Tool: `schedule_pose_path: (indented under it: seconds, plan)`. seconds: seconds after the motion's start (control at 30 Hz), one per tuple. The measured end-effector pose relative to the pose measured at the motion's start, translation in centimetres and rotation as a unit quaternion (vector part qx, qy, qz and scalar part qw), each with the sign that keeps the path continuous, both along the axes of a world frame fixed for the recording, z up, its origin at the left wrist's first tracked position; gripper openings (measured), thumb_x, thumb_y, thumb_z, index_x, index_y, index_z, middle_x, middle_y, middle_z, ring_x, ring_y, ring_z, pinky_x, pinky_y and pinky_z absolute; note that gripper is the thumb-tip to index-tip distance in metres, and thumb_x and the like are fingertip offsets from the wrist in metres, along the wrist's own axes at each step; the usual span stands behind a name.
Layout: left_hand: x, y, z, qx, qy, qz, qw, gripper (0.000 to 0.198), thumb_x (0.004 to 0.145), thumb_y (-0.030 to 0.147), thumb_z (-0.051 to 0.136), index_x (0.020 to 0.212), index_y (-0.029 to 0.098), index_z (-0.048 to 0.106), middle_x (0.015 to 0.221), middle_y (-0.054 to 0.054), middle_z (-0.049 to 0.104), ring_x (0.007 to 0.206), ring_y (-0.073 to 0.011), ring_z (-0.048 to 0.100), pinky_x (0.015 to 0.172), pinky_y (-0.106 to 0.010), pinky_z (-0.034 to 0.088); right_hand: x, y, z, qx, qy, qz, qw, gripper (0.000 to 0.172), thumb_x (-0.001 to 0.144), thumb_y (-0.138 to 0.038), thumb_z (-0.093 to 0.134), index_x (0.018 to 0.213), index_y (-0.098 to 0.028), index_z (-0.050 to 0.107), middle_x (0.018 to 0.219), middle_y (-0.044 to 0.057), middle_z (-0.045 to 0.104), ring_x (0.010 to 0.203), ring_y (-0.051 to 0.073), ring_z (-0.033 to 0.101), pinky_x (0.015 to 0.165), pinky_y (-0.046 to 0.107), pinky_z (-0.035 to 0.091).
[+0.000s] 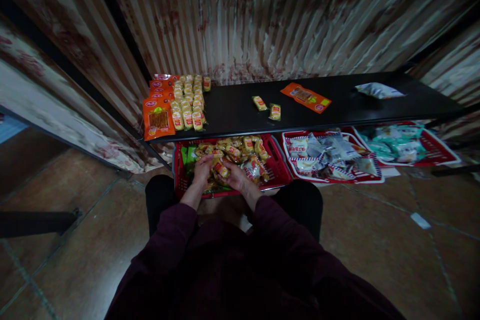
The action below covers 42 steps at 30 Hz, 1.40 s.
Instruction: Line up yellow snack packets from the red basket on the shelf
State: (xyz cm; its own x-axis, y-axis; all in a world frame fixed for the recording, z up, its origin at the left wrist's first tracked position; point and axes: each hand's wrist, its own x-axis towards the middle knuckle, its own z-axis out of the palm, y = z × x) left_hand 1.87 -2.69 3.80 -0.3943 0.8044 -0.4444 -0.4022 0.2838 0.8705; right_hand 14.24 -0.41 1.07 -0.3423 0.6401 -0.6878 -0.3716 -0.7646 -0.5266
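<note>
My right hand [237, 178] is closed around a small wrapped snack cake [221, 169] in yellow, clear and red packaging. My left hand [202, 172] meets it from the other side, its fingers curled at the cake's left end and partly hidden. Both hands are over a red basket [282, 172] heaped with similar wrapped cakes, with green packets at its left. On the black shelf [228, 105] above, many such cakes [187, 105] stand in tight rows. Two loose cakes, one of them a wrapped cake [275, 112], lie near the shelf's middle.
Orange snack packets [158, 119] overlap at the shelf's left end. Another orange packet [306, 97] and a silver packet [379, 91] lie farther right. Below are a red basket [379, 180] of white-and-silver packets and another basket [452, 156] of teal packets. A curtain [240, 20] hangs behind.
</note>
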Motion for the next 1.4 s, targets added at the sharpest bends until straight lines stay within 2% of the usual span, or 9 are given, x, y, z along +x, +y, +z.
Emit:
schedule_pose_path:
  seconds: [0.2,0.33,0.57,0.77,1.0,1.23,1.4]
  plan:
    - [-0.1,-0.2,-0.1,-0.034,0.048,-0.046,0.997,0.016,0.066,0.015,0.062,0.079,0.016,0.071,0.09,-0.006,0.071,0.073,-0.0138,0.061,0.066,-0.025,0.046,1.0,0.7,-0.2,-0.004,-0.01,0.111,0.994,0.019,0.085,-0.029,0.057,0.102,-0.021,0.059,0.085,0.004,0.072,0.076,0.017,0.068,0.067,0.032,0.057]
    - [-0.1,-0.4,-0.8,-0.045,0.063,-0.096,0.992,0.017,0.067,0.013,0.061,0.08,0.015,0.072,0.082,-0.006,0.07,0.066,-0.0123,0.06,0.065,-0.025,0.046,1.5,1.3,0.5,0.011,-0.043,0.128,0.991,0.019,0.084,-0.03,0.059,0.101,-0.022,0.06,0.087,0.004,0.072,0.078,0.017,0.068,0.068,0.033,0.056]
    - [-0.3,-0.4,-3.0,-0.038,0.116,-0.118,0.985,0.018,0.066,0.014,0.062,0.082,0.014,0.071,0.08,-0.006,0.069,0.067,-0.0118,0.059,0.068,-0.025,0.046,1.7,1.8,1.0,0.044,-0.098,0.094,0.99,0.01,0.083,-0.025,0.059,0.092,-0.021,0.061,0.088,0.002,0.07,0.081,0.016,0.066,0.07,0.032,0.058]
    - [-0.2,-0.8,-3.8,-0.043,0.126,-0.131,0.982,0.016,0.063,0.011,0.064,0.077,0.014,0.071,0.075,-0.004,0.068,0.067,-0.0115,0.059,0.07,-0.024,0.046,1.7,1.9,0.6,0.045,-0.1,0.09,0.99,0.017,0.085,-0.038,0.057,0.09,-0.023,0.059,0.087,0.002,0.069,0.077,0.014,0.065,0.065,0.028,0.058]
    - [0.0,-1.6,-3.7,-0.067,0.121,-0.108,0.984,0.016,0.061,0.007,0.064,0.072,0.016,0.069,0.065,-0.001,0.064,0.061,-0.0103,0.055,0.061,-0.021,0.044,1.5,1.8,-0.4,0.042,-0.106,0.046,0.992,0.018,0.083,-0.038,0.061,0.091,-0.022,0.056,0.086,0.005,0.067,0.072,0.015,0.063,0.063,0.028,0.057]
    - [0.3,-1.8,-2.7,-0.076,0.097,-0.093,0.988,0.015,0.062,0.006,0.063,0.072,0.015,0.067,0.064,0.0,0.061,0.057,-0.0092,0.052,0.057,-0.021,0.042,1.3,1.4,-1.0,0.067,-0.082,0.005,0.994,0.016,0.08,-0.034,0.064,0.089,-0.024,0.054,0.083,0.004,0.065,0.079,0.016,0.062,0.068,0.029,0.056]
    - [0.4,-1.8,-2.3,-0.077,0.088,-0.085,0.989,0.014,0.064,0.006,0.06,0.074,0.015,0.066,0.065,0.0,0.059,0.056,-0.0081,0.051,0.056,-0.02,0.041,1.2,1.2,-1.1,0.055,-0.064,-0.009,0.996,0.003,0.085,-0.025,0.054,0.087,-0.023,0.054,0.084,0.004,0.066,0.078,0.014,0.061,0.07,0.028,0.057]
